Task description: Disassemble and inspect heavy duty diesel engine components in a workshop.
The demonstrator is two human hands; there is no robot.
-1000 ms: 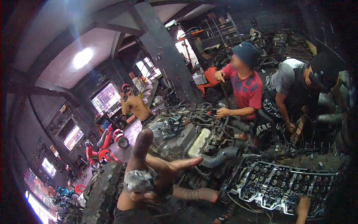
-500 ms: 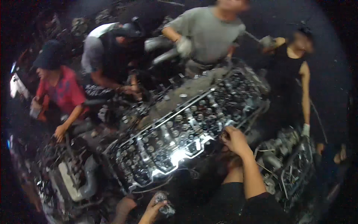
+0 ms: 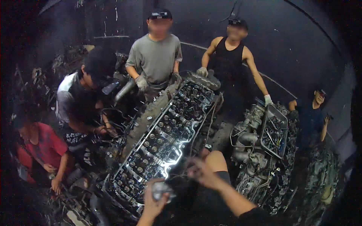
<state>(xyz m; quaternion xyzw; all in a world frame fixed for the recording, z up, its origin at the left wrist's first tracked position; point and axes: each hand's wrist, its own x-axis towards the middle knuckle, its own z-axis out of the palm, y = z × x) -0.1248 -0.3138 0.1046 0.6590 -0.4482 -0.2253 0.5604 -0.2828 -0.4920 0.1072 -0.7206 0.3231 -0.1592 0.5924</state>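
My left hand [image 3: 152,201] is closed around a small silvery, rounded object [image 3: 163,191], whose kind I cannot make out. It is held at the near edge of a long engine [image 3: 145,150] with its metal valve gear uncovered. Over the dark gap right of that edge, my right hand [image 3: 205,176] is bent toward the left one. Motion smears its fingers, so whether they hold anything does not show. A bright, wavy metal edge [image 3: 171,160] of the engine gleams just beyond my hands.
A second engine [image 3: 250,154] stands to the right, with a metal tray [image 3: 277,139] of tools on top. Co-workers stand along the far and left sides; one in black [image 3: 233,56] rests gloved hands on both engines. More engine parts [image 3: 81,216] lie at the lower left.
The view has swung round. My right hand has left the engine's near edge and come back toward my left hand. My left hand, still holding the silvery object, appears higher.
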